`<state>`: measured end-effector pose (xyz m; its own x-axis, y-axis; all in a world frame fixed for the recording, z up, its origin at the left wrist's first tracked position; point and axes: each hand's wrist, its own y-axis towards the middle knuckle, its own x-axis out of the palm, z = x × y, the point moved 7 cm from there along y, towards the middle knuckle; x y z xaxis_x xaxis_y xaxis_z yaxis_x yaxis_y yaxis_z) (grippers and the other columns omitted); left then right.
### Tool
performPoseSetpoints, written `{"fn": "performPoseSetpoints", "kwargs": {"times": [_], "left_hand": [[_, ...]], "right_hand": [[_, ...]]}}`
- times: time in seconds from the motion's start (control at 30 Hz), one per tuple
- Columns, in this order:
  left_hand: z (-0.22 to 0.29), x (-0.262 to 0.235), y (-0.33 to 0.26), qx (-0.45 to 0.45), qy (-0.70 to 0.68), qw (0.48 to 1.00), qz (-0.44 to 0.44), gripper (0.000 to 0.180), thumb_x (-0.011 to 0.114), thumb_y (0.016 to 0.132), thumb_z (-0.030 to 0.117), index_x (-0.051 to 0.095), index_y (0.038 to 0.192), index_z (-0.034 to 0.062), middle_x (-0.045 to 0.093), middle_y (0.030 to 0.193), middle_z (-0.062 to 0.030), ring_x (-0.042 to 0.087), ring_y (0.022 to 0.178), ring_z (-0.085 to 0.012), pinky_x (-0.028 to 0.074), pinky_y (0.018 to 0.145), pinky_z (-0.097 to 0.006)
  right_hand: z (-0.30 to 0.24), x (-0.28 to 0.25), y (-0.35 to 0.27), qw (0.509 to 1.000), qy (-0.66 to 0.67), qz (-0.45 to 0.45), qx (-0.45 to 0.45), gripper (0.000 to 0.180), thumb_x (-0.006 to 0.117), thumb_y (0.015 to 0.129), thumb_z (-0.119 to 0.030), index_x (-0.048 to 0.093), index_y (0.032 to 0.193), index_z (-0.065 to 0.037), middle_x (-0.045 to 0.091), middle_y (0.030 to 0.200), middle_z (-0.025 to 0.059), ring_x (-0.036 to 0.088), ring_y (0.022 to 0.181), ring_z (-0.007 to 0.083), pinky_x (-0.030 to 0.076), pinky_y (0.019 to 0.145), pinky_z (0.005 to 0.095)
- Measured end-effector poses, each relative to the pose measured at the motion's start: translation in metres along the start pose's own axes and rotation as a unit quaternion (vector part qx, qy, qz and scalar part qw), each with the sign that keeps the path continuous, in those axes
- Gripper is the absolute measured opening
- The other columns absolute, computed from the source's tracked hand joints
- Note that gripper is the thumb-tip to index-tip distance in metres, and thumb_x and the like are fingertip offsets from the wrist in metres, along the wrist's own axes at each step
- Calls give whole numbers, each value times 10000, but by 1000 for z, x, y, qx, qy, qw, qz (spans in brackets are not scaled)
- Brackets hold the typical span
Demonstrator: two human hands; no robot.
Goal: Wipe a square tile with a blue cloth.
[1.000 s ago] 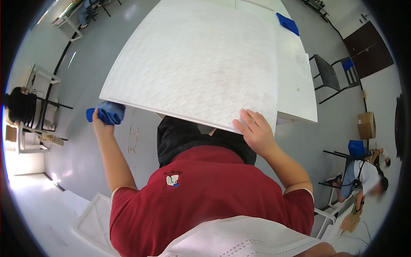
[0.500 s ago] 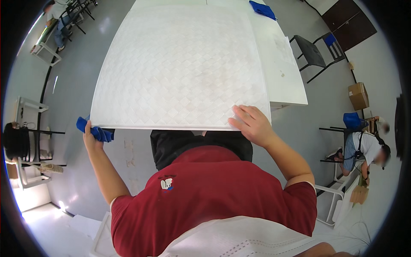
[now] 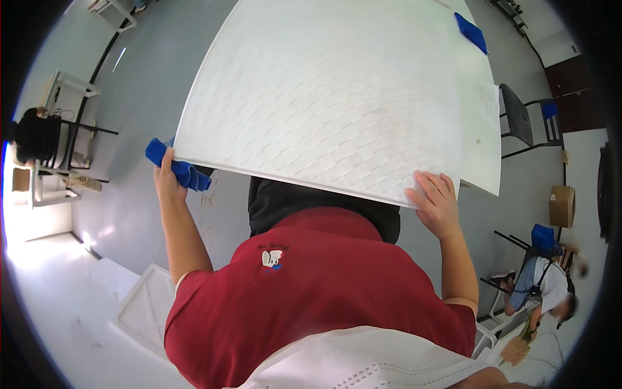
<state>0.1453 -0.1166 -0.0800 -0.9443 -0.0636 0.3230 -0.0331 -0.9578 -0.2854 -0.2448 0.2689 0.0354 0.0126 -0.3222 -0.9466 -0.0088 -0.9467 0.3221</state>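
Observation:
A white tabletop with a woven diamond pattern (image 3: 311, 110) spreads in front of me, its near edge running just above my lap. At its near left corner my left hand (image 3: 168, 185) is closed around a bunched blue cloth (image 3: 194, 178), part of which sticks out on both sides of the fingers. The thumb lies near the corner's edge. My right hand (image 3: 437, 204) rests on the near right corner, its fingers stretched over the patterned surface and holding nothing.
A plain white table (image 3: 481, 136) adjoins on the right, with a folded blue cloth (image 3: 472, 32) farther back. Beyond it stand a black chair (image 3: 516, 115) and a cardboard box (image 3: 562, 206). At the lower right a seated person (image 3: 544, 279) works. A white table (image 3: 139, 305) is behind me on the left.
The view has turned, so the tabletop now sits farther right and tilted. My left hand still grips the blue cloth at the left corner; my right hand stays by the right corner.

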Motion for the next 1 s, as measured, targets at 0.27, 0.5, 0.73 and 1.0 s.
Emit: {"fn": "performPoseSetpoints", "kwargs": {"times": [0.27, 0.5, 0.73, 1.0], "left_hand": [[107, 54, -34, 395, 377, 836, 52, 411, 666, 891, 213, 502, 1191, -16, 601, 1064, -111, 577, 948, -202, 467, 851, -312], [73, 175, -98, 284, 476, 803, -220, 544, 723, 786, 178, 492, 1266, 69, 592, 1174, -208, 588, 1079, -358, 463, 912, -387], [0, 241, -171, 366, 518, 591, -498, 768, 791, 708, 252, 427, 1370, 112, 407, 1439, -147, 313, 1342, -448, 311, 1072, -518], [-27, 241, -182, 393, 602, 475, -507, 765, 691, 775, 446, 400, 1422, 160, 262, 1525, -149, 206, 1404, -420, 195, 1078, -630]], "right_hand": [[2, 5, 4, 997, 39, -48, 36, 521, 696, 613, 24, 639, 1104, -141, 527, 1303, 147, 505, 1162, 362, 394, 981, 511], [13, 9, 2, 990, 12, -55, 130, 716, 746, 564, -49, 544, 1248, -113, 444, 1404, 161, 394, 1290, 401, 341, 1046, 519], [14, 9, 0, 988, 16, -55, 144, 691, 736, 577, -73, 555, 1243, -110, 451, 1402, 167, 399, 1300, 398, 320, 1049, 533], [14, 9, 2, 989, 13, -56, 138, 666, 728, 603, -107, 550, 1244, -107, 455, 1394, 171, 411, 1287, 401, 329, 1034, 530]]}}
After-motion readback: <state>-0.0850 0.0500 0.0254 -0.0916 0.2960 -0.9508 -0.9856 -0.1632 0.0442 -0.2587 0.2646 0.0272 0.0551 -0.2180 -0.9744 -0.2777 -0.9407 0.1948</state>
